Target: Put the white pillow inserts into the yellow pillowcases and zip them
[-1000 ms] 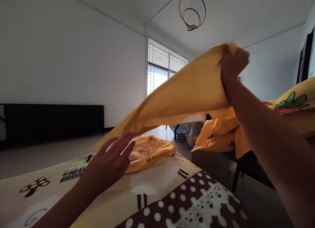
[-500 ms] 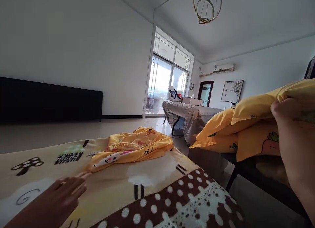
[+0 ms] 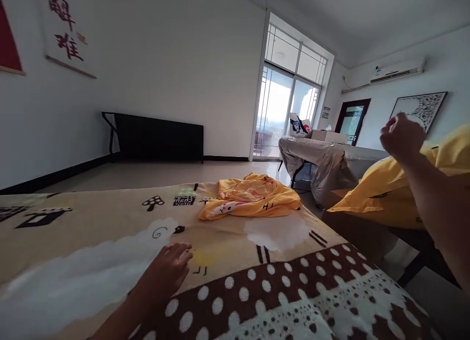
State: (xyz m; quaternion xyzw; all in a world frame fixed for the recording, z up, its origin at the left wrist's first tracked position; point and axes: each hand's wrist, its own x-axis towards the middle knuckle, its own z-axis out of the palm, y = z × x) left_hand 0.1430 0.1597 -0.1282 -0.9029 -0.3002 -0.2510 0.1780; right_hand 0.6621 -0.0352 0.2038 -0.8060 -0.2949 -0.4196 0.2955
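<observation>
My left hand [image 3: 171, 266] is low over a beige patterned blanket [image 3: 227, 257], fingers loosely bent, with nothing in them. Beyond it on the blanket lies a crumpled yellow cloth [image 3: 253, 198] printed with a rabbit face and "Hi". My right hand [image 3: 402, 137] is raised at the right, its fingers curled into a fist, and no cloth shows in it. Below and behind it is a pile of yellow bedding [image 3: 382, 193], partly covered by my forearm, on a dark support.
A table [image 3: 316, 154] under a plastic cover stands past the bed, with boxes [image 3: 330, 136] on top. A long black board-like piece [image 3: 157, 137] stands by the left wall. Sliding glass doors [image 3: 286, 115] are at the back.
My right hand has let go of the yellow bedding and lifted off it. The bedding's raised part has dropped. My left hand has left the crumpled cloth's edge, and the view has turned left.
</observation>
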